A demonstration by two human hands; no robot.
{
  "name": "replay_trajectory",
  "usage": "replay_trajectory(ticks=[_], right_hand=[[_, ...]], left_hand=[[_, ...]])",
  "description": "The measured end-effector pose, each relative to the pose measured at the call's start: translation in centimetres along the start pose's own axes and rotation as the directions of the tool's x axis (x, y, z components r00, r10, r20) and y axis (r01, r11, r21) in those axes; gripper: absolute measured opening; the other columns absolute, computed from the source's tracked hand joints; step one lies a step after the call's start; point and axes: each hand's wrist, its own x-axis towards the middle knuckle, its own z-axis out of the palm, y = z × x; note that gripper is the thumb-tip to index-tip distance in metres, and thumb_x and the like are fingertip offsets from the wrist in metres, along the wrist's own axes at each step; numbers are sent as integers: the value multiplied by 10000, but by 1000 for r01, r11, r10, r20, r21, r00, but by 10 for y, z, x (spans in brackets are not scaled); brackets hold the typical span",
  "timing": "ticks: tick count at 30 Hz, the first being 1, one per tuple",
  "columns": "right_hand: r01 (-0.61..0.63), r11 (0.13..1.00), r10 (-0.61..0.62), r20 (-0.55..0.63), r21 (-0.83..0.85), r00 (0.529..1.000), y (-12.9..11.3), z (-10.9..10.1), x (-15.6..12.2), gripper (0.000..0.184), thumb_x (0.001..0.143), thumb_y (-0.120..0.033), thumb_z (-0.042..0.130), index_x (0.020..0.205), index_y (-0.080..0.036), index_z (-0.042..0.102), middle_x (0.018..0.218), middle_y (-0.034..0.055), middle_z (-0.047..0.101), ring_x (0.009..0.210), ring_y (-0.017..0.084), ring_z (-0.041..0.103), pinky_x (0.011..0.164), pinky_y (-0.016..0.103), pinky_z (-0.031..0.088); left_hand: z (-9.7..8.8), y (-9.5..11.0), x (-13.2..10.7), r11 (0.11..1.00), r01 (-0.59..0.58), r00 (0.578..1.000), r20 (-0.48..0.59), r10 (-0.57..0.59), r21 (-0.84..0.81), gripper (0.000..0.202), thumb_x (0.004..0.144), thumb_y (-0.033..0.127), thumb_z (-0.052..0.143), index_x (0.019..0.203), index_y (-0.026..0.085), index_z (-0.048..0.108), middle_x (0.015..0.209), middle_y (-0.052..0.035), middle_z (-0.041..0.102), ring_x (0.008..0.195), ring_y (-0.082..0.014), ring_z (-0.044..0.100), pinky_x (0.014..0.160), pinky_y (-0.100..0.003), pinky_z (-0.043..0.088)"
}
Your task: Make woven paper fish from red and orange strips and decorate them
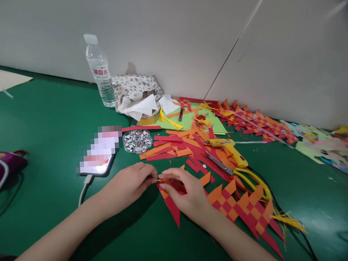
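Note:
My left hand (132, 183) and my right hand (182, 193) meet over the green table (42, 127), fingertips pinched together on a small yellow thread or tassel end at the tip of a red and orange woven paper piece (169, 198). My right hand rests on that paper piece. More woven red and orange paper fish (245, 209) lie just to the right, one with a yellow tassel (289, 221).
Loose red and orange paper strips (175, 144), yellow-handled scissors (239, 173), a yellow glue gun (228, 146), a tray of googly eyes (137, 141), a phone (99, 153) on a cable, a water bottle (100, 72), a floral pouch (134, 91) and finished woven pieces (257, 122) along the wall.

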Motion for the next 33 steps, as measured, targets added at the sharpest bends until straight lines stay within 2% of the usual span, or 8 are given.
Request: replay_trajectory(ticks=[3,6,10,14,20,25,33], right_hand=[[-24,1000,24,-10,16,1000,-2,1,1,91,845,-183,562,910,-245,570,888,20,682,845,164,659,763,309,539],[-117,982,123,-30,151,992,-2,2,1,60,830,-208,589,859,-236,545,851,20,663,799,156,660,710,292,548],[-215,909,244,-36,356,969,-2,3,4,182,780,-267,660,813,-233,485,802,3,651,764,153,664,676,283,552],[-278,863,316,-24,421,948,-3,1,5,226,753,-283,693,799,-231,478,787,-7,655,756,144,661,659,262,539],[-234,869,308,-107,435,945,-4,-2,4,215,761,-279,680,824,-232,480,805,-6,646,768,139,657,712,275,549],[-231,873,275,-43,430,961,-7,1,3,212,780,-271,660,840,-236,460,826,-1,661,792,143,662,713,278,548],[-211,859,279,-80,467,957,-9,0,3,270,760,-256,672,784,-240,404,767,-8,665,756,148,669,712,304,560]], left_hand=[[-2,4,0,994,12,1000,3,-12,-104,144,900,168,417,882,208,554,871,-15,620,811,-154,579,694,-252,448],[-4,8,-2,981,36,999,4,-36,-191,132,907,226,440,892,216,570,873,-6,625,799,-144,580,695,-243,445],[-4,11,-3,975,39,999,-11,-42,-221,137,888,308,498,905,215,598,885,-11,636,817,-155,580,709,-249,437],[-5,12,-1,959,55,997,-27,-66,-280,175,910,272,445,872,213,605,867,2,637,803,-140,571,709,-232,421],[-7,12,-1,922,155,987,19,-159,-354,216,912,338,427,828,212,581,777,31,594,676,-121,509,581,-214,369],[-5,11,-1,907,150,988,44,-145,-395,238,910,358,420,829,205,584,773,23,586,694,-129,506,593,-218,373],[-3,13,0,911,114,993,21,-115,-397,239,897,367,443,835,200,603,762,19,601,668,-123,508,572,-215,370]])
